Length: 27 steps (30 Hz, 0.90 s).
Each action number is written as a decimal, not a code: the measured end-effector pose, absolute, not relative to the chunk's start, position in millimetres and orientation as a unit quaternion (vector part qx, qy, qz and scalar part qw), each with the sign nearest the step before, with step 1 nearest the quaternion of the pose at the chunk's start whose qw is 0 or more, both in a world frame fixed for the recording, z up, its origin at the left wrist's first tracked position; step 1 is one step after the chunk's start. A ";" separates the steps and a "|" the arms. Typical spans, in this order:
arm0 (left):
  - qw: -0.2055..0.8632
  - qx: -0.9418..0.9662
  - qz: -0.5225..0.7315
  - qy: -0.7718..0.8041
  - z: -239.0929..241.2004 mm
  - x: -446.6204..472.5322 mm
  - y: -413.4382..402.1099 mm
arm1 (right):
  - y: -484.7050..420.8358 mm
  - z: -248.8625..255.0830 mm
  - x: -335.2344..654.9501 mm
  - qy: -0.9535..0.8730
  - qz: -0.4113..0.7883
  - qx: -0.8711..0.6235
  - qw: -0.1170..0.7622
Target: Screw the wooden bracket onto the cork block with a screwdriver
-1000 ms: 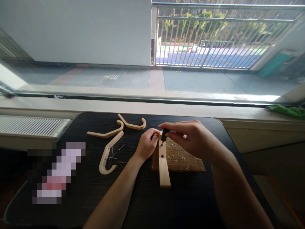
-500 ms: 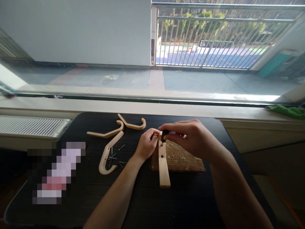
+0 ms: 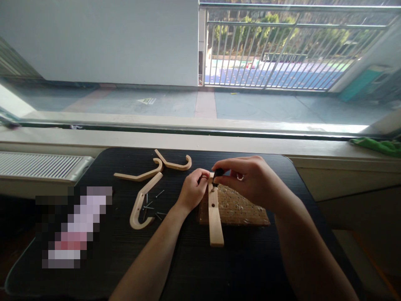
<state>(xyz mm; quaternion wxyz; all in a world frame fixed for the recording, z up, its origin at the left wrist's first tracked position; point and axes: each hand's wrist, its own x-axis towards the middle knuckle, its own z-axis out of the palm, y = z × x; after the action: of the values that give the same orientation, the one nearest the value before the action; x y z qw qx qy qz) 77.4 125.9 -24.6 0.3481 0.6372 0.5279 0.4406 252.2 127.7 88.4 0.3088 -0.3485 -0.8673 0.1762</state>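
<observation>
A pale wooden hook (image 3: 215, 225) lies over the left part of a brown board (image 3: 244, 209), its near end overhanging the board's front edge. My left hand (image 3: 194, 190) is closed on the hook's far end. Between the thumb and fingers of my right hand (image 3: 247, 177) is a short black-handled screwdriver (image 3: 218, 172). Its tip meets the upper hole of the hook, where a screw head seems to sit. A second dark hole shows lower on the hook.
Left of my hands lie several more wooden hooks (image 3: 135, 209) and loose screws (image 3: 148, 205) on the black table (image 3: 247, 267). A blurred-out patch (image 3: 78, 225) covers the table's left side. Beyond are a windowsill (image 3: 175, 140), a radiator (image 3: 40, 165) and a green cloth (image 3: 376, 146).
My right hand has turned slightly, with the screwdriver handle tipping a little to the right. My left hand and the wooden hook stay in place.
</observation>
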 end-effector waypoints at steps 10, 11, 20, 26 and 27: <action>0.352 0.639 0.439 0.525 -23.3 76.5 126.0 | 127.9 88.8 250.1 -0.868 0.162 -0.365 0.295; 0.352 0.639 0.439 0.525 -23.4 76.6 125.9 | 127.9 88.6 249.7 -0.868 0.161 -0.367 0.294; 0.355 0.638 0.442 0.522 -24.7 76.9 126.4 | 127.4 85.6 244.6 -0.862 0.145 -0.399 0.278; 0.353 0.637 0.448 0.519 -25.1 77.3 127.0 | 126.8 85.4 242.8 -0.857 0.131 -0.415 0.277; 0.352 0.637 0.449 0.519 -24.9 77.4 126.9 | 126.7 85.3 242.1 -0.856 0.127 -0.419 0.276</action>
<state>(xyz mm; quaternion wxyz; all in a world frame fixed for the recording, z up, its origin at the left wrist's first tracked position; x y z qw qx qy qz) 77.4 126.9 -24.9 0.3516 0.6366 0.5190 0.4492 242.1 126.7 85.3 0.2759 -0.4187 -0.8558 0.1274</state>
